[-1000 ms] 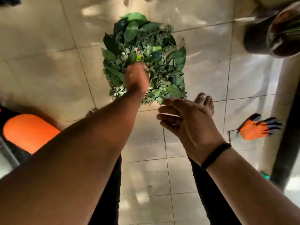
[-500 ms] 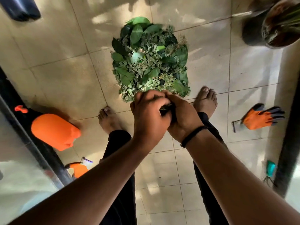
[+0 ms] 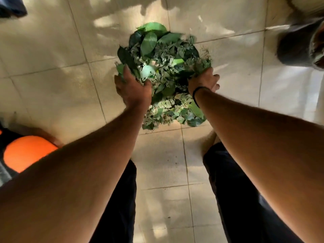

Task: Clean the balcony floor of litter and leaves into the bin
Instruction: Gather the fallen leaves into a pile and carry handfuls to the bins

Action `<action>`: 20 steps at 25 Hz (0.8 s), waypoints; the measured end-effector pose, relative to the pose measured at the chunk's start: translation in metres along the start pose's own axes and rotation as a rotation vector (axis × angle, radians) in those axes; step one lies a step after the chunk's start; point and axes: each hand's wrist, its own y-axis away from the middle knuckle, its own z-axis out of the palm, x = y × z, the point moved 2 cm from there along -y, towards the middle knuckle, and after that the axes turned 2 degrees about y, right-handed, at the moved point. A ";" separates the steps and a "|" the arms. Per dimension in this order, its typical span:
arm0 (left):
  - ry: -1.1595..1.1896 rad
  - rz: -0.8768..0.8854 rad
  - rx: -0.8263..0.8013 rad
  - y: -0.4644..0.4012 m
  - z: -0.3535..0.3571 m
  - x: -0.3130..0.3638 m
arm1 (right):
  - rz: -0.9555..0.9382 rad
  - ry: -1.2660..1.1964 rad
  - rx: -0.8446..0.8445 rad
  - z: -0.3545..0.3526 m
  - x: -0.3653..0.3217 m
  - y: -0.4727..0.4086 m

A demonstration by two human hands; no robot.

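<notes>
A heap of green and dried leaves (image 3: 163, 64) lies on the beige tiled floor (image 3: 52, 88) ahead of me. My left hand (image 3: 133, 88) grips the heap's left side. My right hand (image 3: 203, 81), with a black band at the wrist, grips its right side. The fingertips of both hands are buried in the leaves. The bunch between my hands looks raised and blurred. More leaves (image 3: 173, 113) stay flat on the tile below my wrists. No bin is identifiable in view.
An orange rounded object (image 3: 26, 151) sits at the lower left against a dark frame. A dark round pot (image 3: 301, 44) stands at the upper right. A dark blue thing (image 3: 10, 7) shows in the top left corner. My bare foot (image 3: 208, 142) stands just behind the leaves.
Half a second ago my hands were clasped together near the heap's near edge. They have since parted and dug into its two sides, and my head has dropped closer.
</notes>
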 end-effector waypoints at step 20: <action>0.483 -0.028 -0.107 0.071 -0.043 0.034 | 0.192 -0.515 -0.157 0.020 -0.004 0.053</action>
